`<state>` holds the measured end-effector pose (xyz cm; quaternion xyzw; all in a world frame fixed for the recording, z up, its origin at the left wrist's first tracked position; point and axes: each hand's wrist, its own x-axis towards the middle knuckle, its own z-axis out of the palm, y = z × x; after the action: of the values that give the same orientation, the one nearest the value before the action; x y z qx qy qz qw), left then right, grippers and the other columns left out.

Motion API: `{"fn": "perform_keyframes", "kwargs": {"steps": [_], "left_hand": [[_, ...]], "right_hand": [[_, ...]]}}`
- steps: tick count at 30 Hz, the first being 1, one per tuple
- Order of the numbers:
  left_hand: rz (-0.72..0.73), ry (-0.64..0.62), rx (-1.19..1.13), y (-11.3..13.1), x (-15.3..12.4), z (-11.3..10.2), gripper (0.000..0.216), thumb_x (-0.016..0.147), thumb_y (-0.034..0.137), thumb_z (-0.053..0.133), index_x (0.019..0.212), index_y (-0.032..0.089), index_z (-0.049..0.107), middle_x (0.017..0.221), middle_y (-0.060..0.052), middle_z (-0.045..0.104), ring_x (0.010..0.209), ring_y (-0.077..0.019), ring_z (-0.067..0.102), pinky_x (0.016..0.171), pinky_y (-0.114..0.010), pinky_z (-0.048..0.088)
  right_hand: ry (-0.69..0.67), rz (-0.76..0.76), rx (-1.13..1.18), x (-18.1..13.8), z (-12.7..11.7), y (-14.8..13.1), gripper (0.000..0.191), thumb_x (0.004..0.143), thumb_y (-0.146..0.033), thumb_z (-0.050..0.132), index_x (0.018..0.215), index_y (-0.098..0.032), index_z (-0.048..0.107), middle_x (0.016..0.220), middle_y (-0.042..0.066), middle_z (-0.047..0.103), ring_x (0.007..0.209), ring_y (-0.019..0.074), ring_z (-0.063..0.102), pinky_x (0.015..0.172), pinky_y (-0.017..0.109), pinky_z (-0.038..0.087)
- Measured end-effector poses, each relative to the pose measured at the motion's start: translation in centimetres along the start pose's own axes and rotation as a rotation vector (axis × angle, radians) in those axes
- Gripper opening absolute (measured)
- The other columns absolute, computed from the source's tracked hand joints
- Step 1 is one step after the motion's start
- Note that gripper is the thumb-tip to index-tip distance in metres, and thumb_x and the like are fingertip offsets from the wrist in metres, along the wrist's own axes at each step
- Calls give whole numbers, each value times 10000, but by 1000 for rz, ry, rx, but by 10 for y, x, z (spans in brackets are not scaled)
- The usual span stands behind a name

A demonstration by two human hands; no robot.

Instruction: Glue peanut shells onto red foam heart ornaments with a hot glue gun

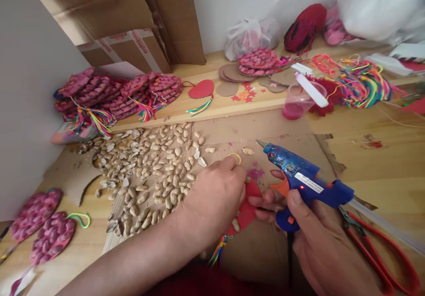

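Observation:
My right hand [308, 234] grips a blue hot glue gun [295, 169] with an orange trigger, its nozzle pointing up and left. A small red light glows on its side. Some fingertips of that hand touch the edge of a red cutout [250, 214]. Over the cutout's left part, my left hand [215, 189] is closed in a pinch; whatever its fingertips hold is hidden. A peanut shows on the cutout below that hand. From the cutout come a yellow loop [235, 156] at the top and a multicoloured tassel [217, 251] at the bottom.
Loose peanuts [149, 176] cover the cardboard at left. Stacks of pink peanut-covered pieces [116, 92] stand on the back ledge, near a red heart-shaped cutout [201, 89]. A pink-stained cup [297, 103] and tassels [365, 81] lie at right. Red-handled pliers [375, 247] rest beside my right hand.

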<state>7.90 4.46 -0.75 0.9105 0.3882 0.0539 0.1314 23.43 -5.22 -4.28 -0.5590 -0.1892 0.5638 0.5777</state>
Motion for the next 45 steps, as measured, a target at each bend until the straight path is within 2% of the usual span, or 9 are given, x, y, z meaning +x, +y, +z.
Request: {"fn": "perform_keyframes", "kwargs": {"steps": [5,9,15,23,26,30,36,42,45], "left_hand": [[25,24,-16,-3,2,1,138,856,86,582,807,196,649,829,-54,624,768,-207,601,661,-321,441],[-40,24,-74,-4,4,-2,106,883,131,589,834,183,668,838,-50,636,751,-190,607,659,-307,444],[-72,100,-233,-9,-1,-18,110,830,138,674,910,188,731,812,-14,647,694,-131,593,614,-238,431],[-109,175,-395,-10,-7,-47,136,793,126,704,891,204,757,685,38,609,603,-76,566,567,-182,432],[-106,96,-454,-6,-8,-56,126,812,137,695,888,213,761,685,43,616,597,-68,562,558,-173,435],[-82,-19,-488,-1,-9,-61,78,828,173,706,862,216,761,672,47,609,588,-62,547,544,-172,425],[-75,-99,-521,6,-10,-60,125,822,155,684,895,209,770,663,48,603,569,-60,539,533,-178,425],[-107,-110,-538,9,-7,-64,107,815,171,694,876,198,778,649,38,610,555,-70,534,520,-187,429],[-139,-9,-479,-1,-6,-63,96,830,211,702,895,204,772,629,44,596,542,-71,523,500,-187,404]], "right_hand": [[25,47,-26,0,-1,0,312,799,-567,765,890,-270,737,899,75,746,833,285,755,677,404,664],[20,76,-18,-1,0,0,332,767,-557,795,907,-260,740,905,74,749,841,269,754,744,402,662],[47,49,52,0,3,-1,310,788,-549,785,858,-254,717,840,48,735,766,220,746,712,338,652],[11,66,157,0,7,-10,312,814,-522,779,967,-260,704,939,58,763,791,250,761,662,348,645],[-114,55,209,-1,6,-12,256,897,-506,698,1056,-306,686,976,30,771,800,233,760,653,333,634],[-294,99,215,-6,1,-15,242,955,-503,620,1070,-305,698,900,45,780,807,238,754,726,360,615],[-408,121,160,-14,-7,-15,268,975,-499,586,1146,-336,712,1018,39,781,869,229,741,842,380,589],[-307,153,246,-14,1,-13,237,915,-465,704,1102,-325,741,1127,29,763,994,240,745,832,353,627],[-161,114,290,-6,3,-13,260,895,-461,729,1109,-312,729,1177,40,749,1066,275,725,886,404,627]]}}
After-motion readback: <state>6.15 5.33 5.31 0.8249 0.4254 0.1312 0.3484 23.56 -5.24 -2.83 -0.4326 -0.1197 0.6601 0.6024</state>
